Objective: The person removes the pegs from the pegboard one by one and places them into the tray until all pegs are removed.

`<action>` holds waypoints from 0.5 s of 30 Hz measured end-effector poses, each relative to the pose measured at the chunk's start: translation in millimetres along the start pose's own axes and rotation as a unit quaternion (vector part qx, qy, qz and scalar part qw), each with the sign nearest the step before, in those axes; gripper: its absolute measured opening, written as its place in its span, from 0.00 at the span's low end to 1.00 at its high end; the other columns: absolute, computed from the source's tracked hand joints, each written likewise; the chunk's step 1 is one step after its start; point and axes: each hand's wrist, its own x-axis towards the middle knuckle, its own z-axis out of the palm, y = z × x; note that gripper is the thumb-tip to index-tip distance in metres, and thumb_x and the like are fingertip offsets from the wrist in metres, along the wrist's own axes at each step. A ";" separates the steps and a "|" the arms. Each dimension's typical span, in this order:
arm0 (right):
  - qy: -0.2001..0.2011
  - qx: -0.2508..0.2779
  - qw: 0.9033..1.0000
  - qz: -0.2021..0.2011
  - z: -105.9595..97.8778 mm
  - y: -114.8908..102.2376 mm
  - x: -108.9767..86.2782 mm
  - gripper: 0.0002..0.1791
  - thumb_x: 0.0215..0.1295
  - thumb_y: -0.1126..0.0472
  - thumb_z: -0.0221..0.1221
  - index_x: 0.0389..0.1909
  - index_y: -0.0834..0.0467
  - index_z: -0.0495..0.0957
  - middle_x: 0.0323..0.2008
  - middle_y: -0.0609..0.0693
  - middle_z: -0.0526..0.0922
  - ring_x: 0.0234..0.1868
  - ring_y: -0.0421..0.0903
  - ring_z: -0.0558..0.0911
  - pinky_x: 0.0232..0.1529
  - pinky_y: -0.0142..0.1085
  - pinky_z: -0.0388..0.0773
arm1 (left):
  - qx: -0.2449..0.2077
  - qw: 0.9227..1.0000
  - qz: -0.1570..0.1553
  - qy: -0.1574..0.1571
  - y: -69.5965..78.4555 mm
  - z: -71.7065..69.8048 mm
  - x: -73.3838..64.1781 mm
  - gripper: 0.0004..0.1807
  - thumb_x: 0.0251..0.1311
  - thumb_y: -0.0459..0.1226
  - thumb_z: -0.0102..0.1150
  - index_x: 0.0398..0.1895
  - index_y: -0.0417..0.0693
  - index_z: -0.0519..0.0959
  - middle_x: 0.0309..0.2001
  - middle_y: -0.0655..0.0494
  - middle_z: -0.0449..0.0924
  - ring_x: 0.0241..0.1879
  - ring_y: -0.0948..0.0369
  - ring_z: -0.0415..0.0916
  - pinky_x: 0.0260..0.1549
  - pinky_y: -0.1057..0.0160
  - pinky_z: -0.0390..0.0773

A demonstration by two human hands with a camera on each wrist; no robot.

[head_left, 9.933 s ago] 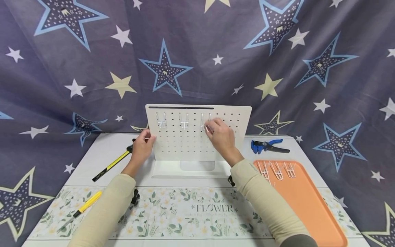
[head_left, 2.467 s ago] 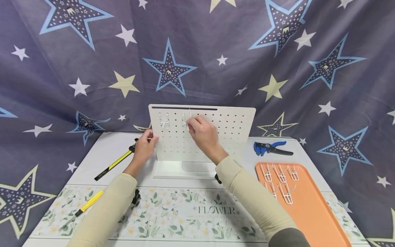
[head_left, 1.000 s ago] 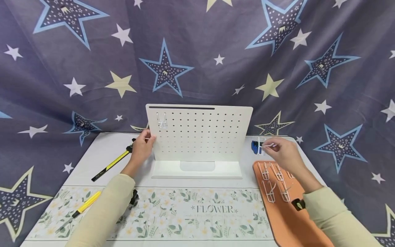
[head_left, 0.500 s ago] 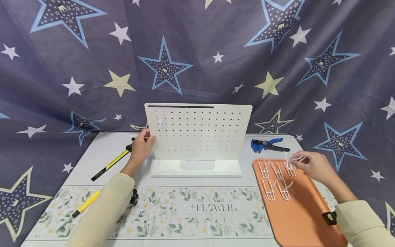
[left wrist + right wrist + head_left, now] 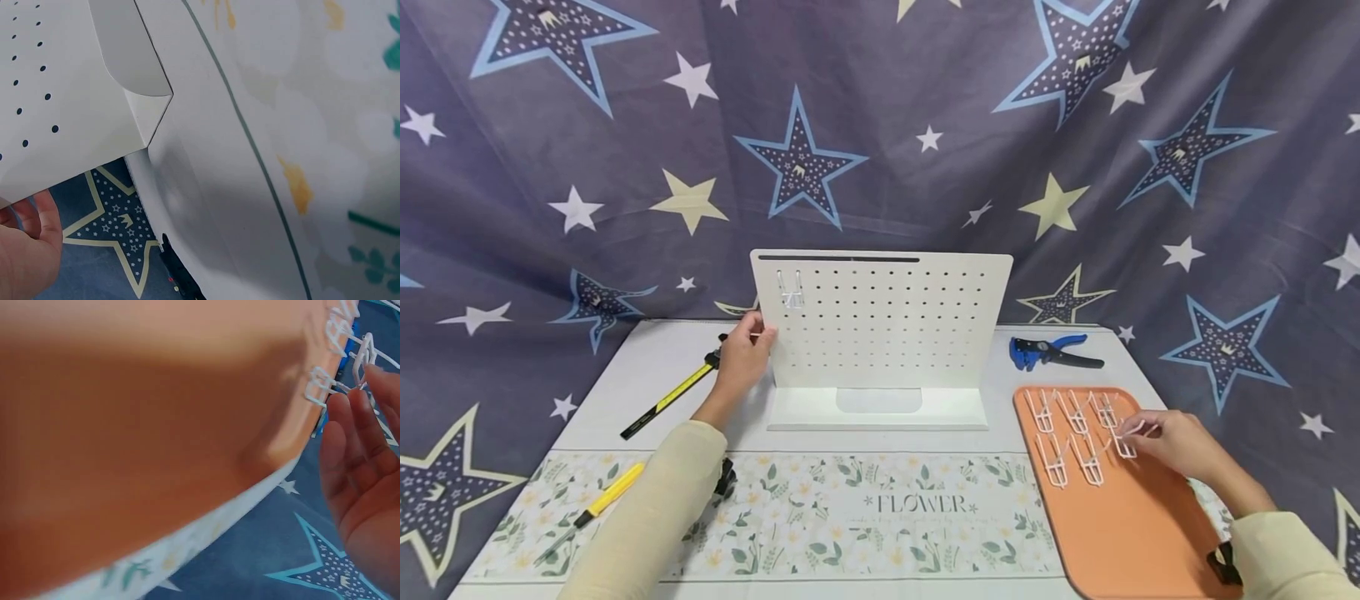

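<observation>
My left hand (image 5: 741, 362) grips the left edge of a white pegboard (image 5: 880, 325) standing on a base. In the left wrist view, the fingers of that hand (image 5: 31, 244) curl behind the board's edge. One white wire hook (image 5: 791, 292) hangs at the board's upper left. Over the orange tray (image 5: 1135, 533), my right hand (image 5: 1176, 450) pinches another white wire hook (image 5: 1124, 446). The right wrist view has this pinched hook (image 5: 364, 359) between thumb and fingers. Several more wire hooks (image 5: 1055, 462) lie in two rows at the tray's far end.
Blue-and-black wire strippers (image 5: 1052, 352) lie behind the tray. Left of the board is a black-and-yellow bar tool (image 5: 673, 390), and nearer me a yellow-handled screwdriver (image 5: 602, 498). A flower-print runner (image 5: 820, 517) crosses the white table. A star-patterned curtain (image 5: 880, 167) hangs behind.
Two hooks have come off the board since the earliest frame, leaving one. My right hand has moved from the board rightward and down to the tray with a hook. The left hand stays put.
</observation>
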 end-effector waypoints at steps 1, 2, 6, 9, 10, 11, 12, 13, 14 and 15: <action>-0.003 0.000 1.000 -0.004 2.8 1.4 -1.3 0.06 0.58 0.60 0.71 0.30 0.45 0.85 0.25 0.35 0.84 0.28 0.25 0.75 0.30 0.30 0.75 | 0.001 1.000 0.000 0.000 -0.2 -0.2 -0.2 0.12 0.76 0.40 0.51 0.54 0.43 0.75 0.48 0.43 0.82 0.44 0.50 0.80 0.38 0.61 0.77; -0.005 0.002 1.000 -0.003 5.6 2.3 -2.4 0.06 0.58 0.60 0.71 0.30 0.44 0.85 0.25 0.35 0.84 0.28 0.25 0.75 0.30 0.30 0.75 | 0.002 1.000 0.000 0.000 -0.6 -0.3 -0.2 0.12 0.76 0.40 0.51 0.53 0.43 0.75 0.48 0.43 0.82 0.44 0.50 0.80 0.38 0.62 0.76; -0.020 0.010 1.000 0.003 13.8 5.0 -5.8 0.06 0.58 0.61 0.71 0.29 0.45 0.85 0.24 0.34 0.83 0.27 0.25 0.75 0.29 0.30 0.74 | 0.002 1.000 0.004 -0.001 -1.7 -0.2 0.4 0.12 0.76 0.40 0.51 0.53 0.43 0.75 0.48 0.42 0.82 0.43 0.50 0.80 0.38 0.62 0.76; -0.024 0.007 1.000 0.004 17.4 5.6 -6.2 0.08 0.57 0.61 0.71 0.29 0.44 0.84 0.24 0.33 0.83 0.27 0.25 0.75 0.30 0.30 0.74 | 0.001 1.000 0.004 0.001 -2.1 -0.1 0.7 0.12 0.76 0.40 0.51 0.53 0.43 0.75 0.48 0.42 0.82 0.44 0.49 0.81 0.38 0.61 0.77; -0.024 0.004 1.000 0.001 18.2 5.8 -6.0 0.08 0.57 0.62 0.72 0.29 0.43 0.84 0.24 0.33 0.83 0.27 0.25 0.75 0.30 0.30 0.74 | 0.001 1.000 0.004 0.001 -2.1 -0.2 0.7 0.12 0.76 0.40 0.50 0.53 0.43 0.75 0.48 0.42 0.82 0.44 0.49 0.81 0.38 0.62 0.77; -0.024 0.003 1.000 -0.003 18.5 6.0 -5.8 0.09 0.57 0.62 0.71 0.29 0.44 0.84 0.24 0.34 0.83 0.27 0.25 0.75 0.29 0.30 0.73 | 0.001 1.000 0.004 0.001 -2.0 -0.3 0.7 0.12 0.76 0.40 0.50 0.53 0.43 0.75 0.49 0.42 0.82 0.44 0.49 0.81 0.38 0.61 0.77; -0.023 0.002 1.000 -0.006 18.8 6.3 -5.6 0.09 0.57 0.62 0.71 0.29 0.43 0.84 0.24 0.34 0.84 0.27 0.25 0.75 0.29 0.31 0.73 | 0.000 1.000 0.003 0.001 -1.9 -0.4 0.6 0.12 0.76 0.40 0.50 0.53 0.43 0.75 0.49 0.42 0.82 0.44 0.49 0.81 0.38 0.61 0.77; -0.022 0.001 1.000 -0.009 19.0 6.2 -5.6 0.09 0.56 0.62 0.72 0.28 0.43 0.84 0.24 0.34 0.84 0.27 0.25 0.75 0.29 0.31 0.73 | 0.000 1.000 0.002 0.000 -1.8 -0.5 0.5 0.12 0.76 0.40 0.50 0.54 0.43 0.75 0.49 0.42 0.82 0.45 0.49 0.81 0.38 0.61 0.77; -0.023 -0.001 1.000 -0.012 19.1 6.0 -5.7 0.10 0.56 0.62 0.72 0.28 0.43 0.83 0.24 0.34 0.84 0.27 0.25 0.75 0.29 0.30 0.73 | 0.000 1.000 0.001 -0.002 -1.6 -0.6 0.4 0.12 0.76 0.40 0.50 0.54 0.43 0.75 0.49 0.42 0.82 0.45 0.49 0.80 0.38 0.61 0.77; -0.024 -0.003 1.000 -0.016 18.9 5.6 -5.9 0.10 0.56 0.62 0.72 0.28 0.43 0.83 0.25 0.34 0.84 0.27 0.25 0.75 0.29 0.30 0.74 | 0.000 1.000 -0.001 -0.003 -1.5 -0.9 0.3 0.12 0.76 0.40 0.50 0.54 0.43 0.75 0.49 0.42 0.82 0.45 0.49 0.80 0.39 0.61 0.77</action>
